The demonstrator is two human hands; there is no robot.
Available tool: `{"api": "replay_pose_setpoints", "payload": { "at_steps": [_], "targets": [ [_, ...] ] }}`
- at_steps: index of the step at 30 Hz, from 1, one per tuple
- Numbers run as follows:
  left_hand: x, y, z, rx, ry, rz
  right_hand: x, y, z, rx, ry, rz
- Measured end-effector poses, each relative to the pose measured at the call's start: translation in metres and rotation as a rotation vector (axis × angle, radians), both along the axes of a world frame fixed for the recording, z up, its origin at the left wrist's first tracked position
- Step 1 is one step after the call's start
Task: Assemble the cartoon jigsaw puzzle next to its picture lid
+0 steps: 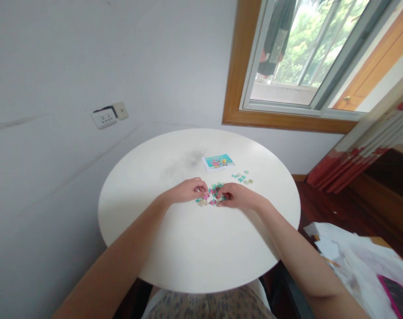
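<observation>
A round white table (194, 248) stands in front of me. Near its middle lies a small cluster of colourful jigsaw pieces (212, 195). My left hand (188, 190) rests at the cluster's left side with its fingers curled and pinched on a piece. My right hand (236, 196) sits at the cluster's right side, fingers bent down onto the pieces. The two hands nearly meet over the pile. A few loose teal pieces (243, 177) lie apart, just beyond my right hand. A small picture card (218, 161) with cartoon figures lies farther back.
The table stands against a white wall with a socket plate (104, 118). A wood-framed window (287, 88) is at the back right. White papers (354, 257) and a pink-edged phone (396, 290) lie at the lower right, beside dark wooden furniture (387, 195).
</observation>
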State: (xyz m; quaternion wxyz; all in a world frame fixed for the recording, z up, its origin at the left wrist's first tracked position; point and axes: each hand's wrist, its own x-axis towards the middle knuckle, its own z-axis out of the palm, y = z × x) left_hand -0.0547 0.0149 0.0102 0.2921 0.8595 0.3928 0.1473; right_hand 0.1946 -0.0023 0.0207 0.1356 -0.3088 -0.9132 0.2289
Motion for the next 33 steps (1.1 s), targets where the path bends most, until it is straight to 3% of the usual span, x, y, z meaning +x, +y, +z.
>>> {"api": "replay_pose_setpoints", "payload": {
  "at_steps": [9,14,16,22,27,33],
  "targets": [
    [0.000,0.001,-0.002,0.003,-0.003,-0.005,-0.003,0.001,-0.002,0.133,0.057,0.066],
    [0.000,0.000,-0.001,0.016,0.005,-0.024,-0.007,0.009,-0.009,0.185,0.244,0.024],
    [0.000,0.000,-0.001,0.013,0.003,-0.029,-0.008,0.015,-0.013,0.147,0.403,-0.072],
    [-0.002,0.003,-0.004,-0.003,-0.016,-0.023,0.012,0.038,-0.019,0.046,0.719,-0.608],
    [-0.003,0.004,-0.006,-0.012,-0.023,-0.021,0.027,0.049,-0.022,0.001,0.762,-0.759],
    [-0.003,0.004,-0.005,-0.004,-0.012,-0.018,0.030,0.052,-0.023,0.031,0.737,-0.794]
  ]
}}
